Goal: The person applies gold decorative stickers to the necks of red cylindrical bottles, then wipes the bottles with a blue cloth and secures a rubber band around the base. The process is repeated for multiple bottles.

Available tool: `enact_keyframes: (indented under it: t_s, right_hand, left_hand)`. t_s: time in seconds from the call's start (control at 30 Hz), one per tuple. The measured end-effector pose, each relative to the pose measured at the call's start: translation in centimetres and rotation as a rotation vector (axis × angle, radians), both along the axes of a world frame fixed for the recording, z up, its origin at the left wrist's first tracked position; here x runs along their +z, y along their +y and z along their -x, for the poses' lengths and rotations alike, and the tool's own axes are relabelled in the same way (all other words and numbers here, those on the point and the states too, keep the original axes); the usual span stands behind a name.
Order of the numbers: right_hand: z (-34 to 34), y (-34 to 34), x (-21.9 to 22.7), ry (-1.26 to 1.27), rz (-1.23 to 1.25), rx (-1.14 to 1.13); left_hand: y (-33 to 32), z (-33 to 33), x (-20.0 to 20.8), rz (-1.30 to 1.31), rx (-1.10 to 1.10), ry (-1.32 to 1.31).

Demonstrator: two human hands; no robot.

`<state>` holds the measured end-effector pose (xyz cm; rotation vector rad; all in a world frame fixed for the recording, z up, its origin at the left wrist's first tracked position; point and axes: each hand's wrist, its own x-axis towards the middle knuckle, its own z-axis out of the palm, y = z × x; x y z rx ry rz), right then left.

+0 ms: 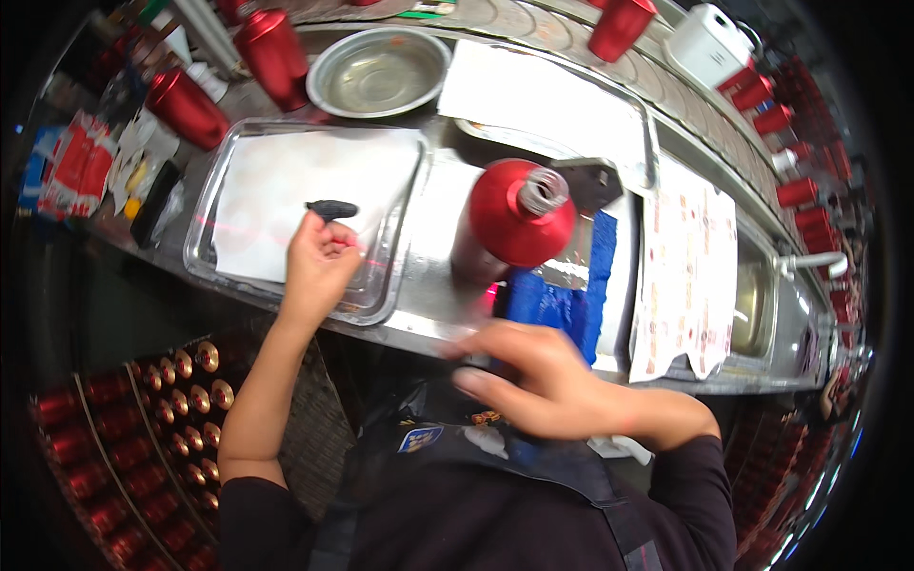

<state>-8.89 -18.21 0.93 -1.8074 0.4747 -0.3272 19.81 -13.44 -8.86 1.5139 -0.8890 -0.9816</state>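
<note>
My left hand (324, 262) is over a clear tray (400, 252) lined with a white sheet (305, 176). Its fingers are curled, and their tips close on a small black oblong object (333, 208) whose exact kind I cannot make out. A red metal bottle (509, 214) with a bare threaded neck stands on the worktop, in front of a dark block-like fitting (592, 183) and beside a blue pad (562, 309). My right hand (533, 371), blurred, hangs at the near edge below the bottle, apart from it, thumb and fingers spread with nothing between them.
A metal bowl (379, 71) and red bottles (271, 57) stand at the back left. A second paper-lined tray (543, 95) lies beyond the bottle, before a slatted conveyor (514, 17). Patterned paper (687, 276) lies beside the sink (754, 305). Crates of red bottles (105, 447) are below left.
</note>
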Motion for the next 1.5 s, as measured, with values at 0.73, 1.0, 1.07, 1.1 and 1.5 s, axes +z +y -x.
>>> enact_keyframes:
  t_s: [0.73,1.0,1.07,1.1,1.5]
  right_hand:
    - [-12.3,0.1,-10.3,-0.043,-0.416,-0.358]
    - [-13.1,0.9,-11.7,-0.091,-0.493,-0.478]
    - [-13.2,1.0,-11.7,-0.099,-0.507,-0.509]
    - [-13.4,1.0,-11.8,-0.126,-0.527,-0.544]
    - [-13.3,0.6,-10.8,-0.068,-0.536,-0.667]
  left_hand:
    - [-2.7,-2.8,0.6,-0.248,-0.184,0.203]
    - [-2.9,-2.8,1.1,-0.230,-0.254,0.175]
    - [-3.1,-2.8,1.1,-0.252,-0.258,0.156]
    - [-3.1,-2.8,1.1,-0.257,-0.266,0.150]
    - [-0.8,-2.9,1.2,-0.156,-0.302,0.122]
